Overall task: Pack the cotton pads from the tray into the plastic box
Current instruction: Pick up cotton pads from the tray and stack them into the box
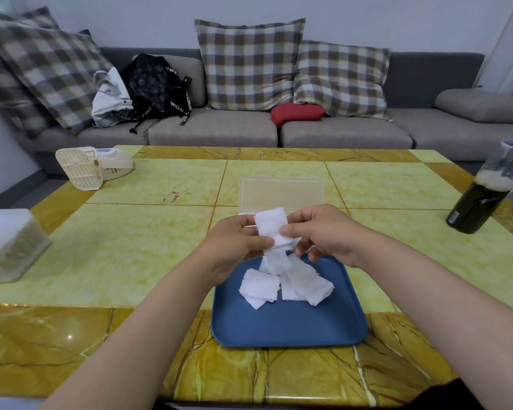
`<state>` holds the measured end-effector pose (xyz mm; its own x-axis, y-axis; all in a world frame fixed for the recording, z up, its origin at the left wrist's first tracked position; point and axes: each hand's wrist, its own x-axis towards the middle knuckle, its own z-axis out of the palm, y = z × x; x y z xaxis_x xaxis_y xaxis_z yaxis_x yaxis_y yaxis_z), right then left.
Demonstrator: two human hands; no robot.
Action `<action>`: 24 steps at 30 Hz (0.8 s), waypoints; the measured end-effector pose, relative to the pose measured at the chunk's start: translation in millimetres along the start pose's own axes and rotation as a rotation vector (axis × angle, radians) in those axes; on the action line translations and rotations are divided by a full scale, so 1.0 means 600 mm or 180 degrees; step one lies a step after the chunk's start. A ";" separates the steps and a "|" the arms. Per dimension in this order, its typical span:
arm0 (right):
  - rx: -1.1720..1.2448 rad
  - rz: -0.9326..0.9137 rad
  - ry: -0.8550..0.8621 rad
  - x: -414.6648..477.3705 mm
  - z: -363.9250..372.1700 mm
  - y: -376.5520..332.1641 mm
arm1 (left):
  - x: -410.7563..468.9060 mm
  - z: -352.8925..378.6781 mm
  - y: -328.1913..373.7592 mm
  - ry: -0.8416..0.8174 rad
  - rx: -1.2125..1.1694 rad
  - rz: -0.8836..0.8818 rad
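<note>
A person at a yellow tiled table (125, 250) holds a small stack of white cotton pads (271, 224) between both hands, above the far edge of a blue tray (288, 327). The left hand (234, 242) pinches the stack from one side with thumb and curled fingers. The right hand (326, 235) pinches it from the other side, thumb on the front face, its lower fingers loosely bent over the tray. The pads appear to be getting squared up before going in, though that is only a reading of the pose. Just behind the hands stands the clear plastic box (282, 193), lid raised; the hands hide its base, so whether any pads are inside cannot be told. A loose heap of pads (261, 287) lies overlapping at the far end of the tray, whose near half is bare. The packing looks to be at an early or middle stage: one handful lifted, none seen in the box, several more to gather. A dark bottle (477, 202) stands well apart at the right
</note>
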<state>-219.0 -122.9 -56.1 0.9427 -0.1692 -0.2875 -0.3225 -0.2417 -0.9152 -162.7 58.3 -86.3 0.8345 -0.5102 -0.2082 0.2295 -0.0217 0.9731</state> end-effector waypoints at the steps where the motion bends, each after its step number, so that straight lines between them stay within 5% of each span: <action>1: -0.0033 -0.0002 0.0009 0.001 0.001 0.001 | 0.000 -0.001 0.000 -0.0004 -0.0003 -0.0012; 6: -0.0584 -0.0268 0.0153 0.001 0.009 -0.001 | 0.001 -0.004 0.001 0.0140 -0.0112 -0.0076; 11: -0.1655 -0.1165 0.0832 0.006 -0.005 -0.001 | 0.004 -0.011 -0.001 0.0384 -0.0163 -0.0167; 17: -0.2936 -0.0774 -0.0225 -0.002 -0.015 0.034 | 0.004 -0.014 -0.003 0.0493 0.0146 -0.0250; 24: -0.3866 -0.1105 -0.0086 0.014 0.037 0.053 | 0.009 -0.012 -0.005 0.0730 0.0174 -0.0190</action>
<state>-219.2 -110.8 -93.7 0.9901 0.0952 -0.1035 0.0850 -0.9915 -0.0989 -155.4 61.9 -91.0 0.9136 -0.2982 -0.2764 0.2595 -0.0955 0.9610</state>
